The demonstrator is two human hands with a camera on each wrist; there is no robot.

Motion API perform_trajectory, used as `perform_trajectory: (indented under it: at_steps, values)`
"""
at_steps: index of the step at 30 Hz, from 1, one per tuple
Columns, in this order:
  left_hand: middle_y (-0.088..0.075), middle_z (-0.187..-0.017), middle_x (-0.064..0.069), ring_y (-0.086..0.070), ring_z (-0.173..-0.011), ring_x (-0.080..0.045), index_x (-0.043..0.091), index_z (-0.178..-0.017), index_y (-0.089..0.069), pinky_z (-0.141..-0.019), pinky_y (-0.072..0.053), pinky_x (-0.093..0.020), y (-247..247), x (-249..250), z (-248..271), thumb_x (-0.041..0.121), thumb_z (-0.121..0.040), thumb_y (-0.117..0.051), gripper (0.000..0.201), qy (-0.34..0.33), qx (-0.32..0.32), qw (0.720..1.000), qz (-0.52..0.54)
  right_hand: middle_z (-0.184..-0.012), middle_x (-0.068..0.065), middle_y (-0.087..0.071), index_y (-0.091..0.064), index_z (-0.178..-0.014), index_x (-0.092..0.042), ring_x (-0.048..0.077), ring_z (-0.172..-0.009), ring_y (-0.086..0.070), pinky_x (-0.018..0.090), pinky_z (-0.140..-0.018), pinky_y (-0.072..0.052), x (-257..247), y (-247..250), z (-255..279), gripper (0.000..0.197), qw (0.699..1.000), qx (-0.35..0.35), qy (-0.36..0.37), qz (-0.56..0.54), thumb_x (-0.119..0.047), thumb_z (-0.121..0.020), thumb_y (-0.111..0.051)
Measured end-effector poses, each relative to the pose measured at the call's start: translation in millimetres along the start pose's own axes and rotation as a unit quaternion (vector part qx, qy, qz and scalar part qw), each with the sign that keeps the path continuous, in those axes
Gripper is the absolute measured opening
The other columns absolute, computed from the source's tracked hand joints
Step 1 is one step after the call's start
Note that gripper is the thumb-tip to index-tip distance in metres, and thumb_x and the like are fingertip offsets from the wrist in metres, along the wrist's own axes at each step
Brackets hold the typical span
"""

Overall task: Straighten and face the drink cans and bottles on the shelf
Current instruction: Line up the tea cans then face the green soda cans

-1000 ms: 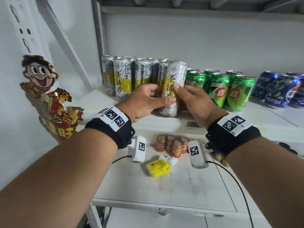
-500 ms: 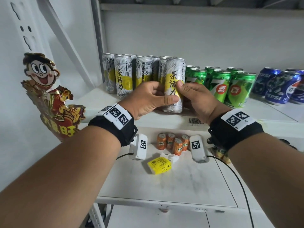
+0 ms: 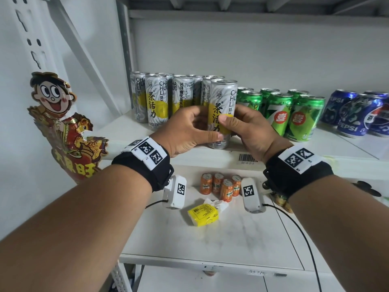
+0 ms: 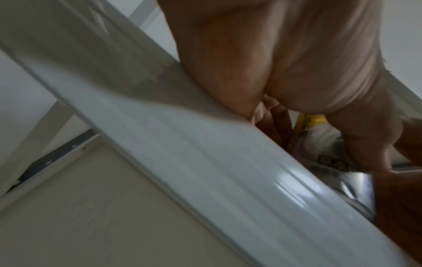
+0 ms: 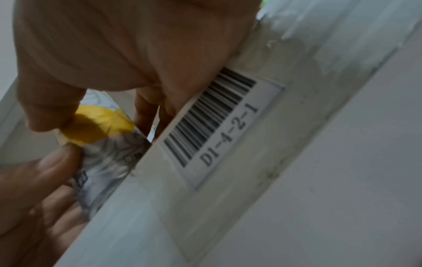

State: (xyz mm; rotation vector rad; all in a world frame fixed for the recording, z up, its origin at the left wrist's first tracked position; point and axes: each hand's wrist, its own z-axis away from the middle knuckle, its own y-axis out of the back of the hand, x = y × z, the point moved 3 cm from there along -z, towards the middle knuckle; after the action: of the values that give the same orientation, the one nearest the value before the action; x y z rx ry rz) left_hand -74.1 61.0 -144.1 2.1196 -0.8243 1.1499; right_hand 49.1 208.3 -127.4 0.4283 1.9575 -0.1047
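Two hands, the left hand (image 3: pixel 187 131) and right hand (image 3: pixel 250 129), held one tall can (image 3: pixel 223 95) reading "CHA HUO LI", upright at the shelf (image 3: pixel 210 153) front. Green 7UP cans (image 3: pixel 294 114) and blue Pepsi cans (image 3: pixel 355 114) stood beside. A tag (image 5: pixel 219 122) read "DI-4-2-1".

Your shelf (image 3: pixel 273 152) carries silver-yellow cans (image 3: pixel 156 102) beyond your left hand (image 3: pixel 187 131), green cans (image 3: pixel 294 114) past your right hand (image 3: pixel 250 129).
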Motion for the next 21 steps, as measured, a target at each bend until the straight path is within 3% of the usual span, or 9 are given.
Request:
perform_trajectory:
  at_steps: [3,6,8,10,13,16,21]
  values:
    - [-0.080,-0.121,-0.002,-0.076,-0.115,-0.025,0.023,-0.122,-0.074,-0.094,-0.064,-0.038,0,1,0,0.023,-0.068,-0.102,0.061,-0.008,0.008,1.000,-0.010,-0.127,0.017,-0.073,-0.066,-0.132,-0.002,0.039,-0.121,-0.068,0.058,-0.104,-0.055,0,-1,1,0.049,1.000,0.002,0.022,0.003,-0.024,-0.089,-0.078]
    - [-0.079,-0.123,-0.001,-0.075,-0.118,-0.027,0.027,-0.122,-0.074,-0.103,-0.061,-0.051,-1,4,2,0.032,-0.067,-0.103,0.063,-0.016,0.012,0.999,-0.029,-0.127,0.015,-0.073,-0.064,-0.132,0.000,0.033,-0.120,-0.070,0.048,-0.103,-0.058,-1,-2,3,0.045,0.999,0.005,0.044,0.019,-0.015,-0.092,-0.077]
    - [-0.079,-0.123,0.001,-0.075,-0.117,-0.026,0.031,-0.122,-0.073,-0.103,-0.060,-0.055,-3,6,2,0.035,-0.067,-0.104,0.063,-0.023,0.012,0.999,-0.048,-0.127,0.014,-0.074,-0.065,-0.132,0.000,0.030,-0.119,-0.071,0.042,-0.101,-0.058,-4,-3,6,0.040,0.998,0.004,0.056,0.031,-0.011,-0.094,-0.076]
    - [-0.079,-0.123,0.000,-0.075,-0.117,-0.026,0.027,-0.126,-0.070,-0.103,-0.060,-0.057,-3,7,2,0.031,-0.068,-0.103,0.067,-0.027,0.018,0.998,-0.061,-0.125,0.013,-0.075,-0.068,-0.130,-0.001,0.030,-0.118,-0.071,0.039,-0.100,-0.059,-8,-4,10,0.038,0.997,0.001,0.070,0.046,-0.011,-0.094,-0.075]
    - [-0.077,-0.125,-0.001,-0.073,-0.120,-0.024,0.019,-0.131,-0.066,-0.104,-0.059,-0.057,-1,7,2,0.025,-0.070,-0.100,0.070,-0.036,0.016,0.996,-0.085,-0.122,0.015,-0.076,-0.070,-0.127,-0.001,0.034,-0.117,-0.071,0.041,-0.102,-0.058,-14,-7,16,0.040,0.992,-0.012,0.093,0.080,-0.016,-0.091,-0.078]
    - [-0.076,-0.123,-0.004,-0.072,-0.119,-0.024,0.013,-0.134,-0.063,-0.103,-0.059,-0.057,1,9,3,0.018,-0.069,-0.098,0.074,-0.050,0.005,0.992,-0.119,-0.124,0.019,-0.073,-0.070,-0.128,-0.001,0.035,-0.117,-0.070,0.052,-0.106,-0.055,-15,-9,17,0.049,0.983,-0.008,0.120,0.137,-0.022,-0.086,-0.083]
    - [-0.073,-0.123,-0.010,-0.070,-0.120,-0.030,0.006,-0.138,-0.058,-0.103,-0.057,-0.061,-1,11,3,0.003,-0.068,-0.092,0.077,-0.046,-0.011,0.993,-0.108,-0.124,0.022,-0.071,-0.063,-0.131,0.003,0.035,-0.118,-0.068,0.056,-0.106,-0.051,-16,-10,18,0.074,0.981,-0.006,0.129,0.146,-0.048,-0.079,-0.073]
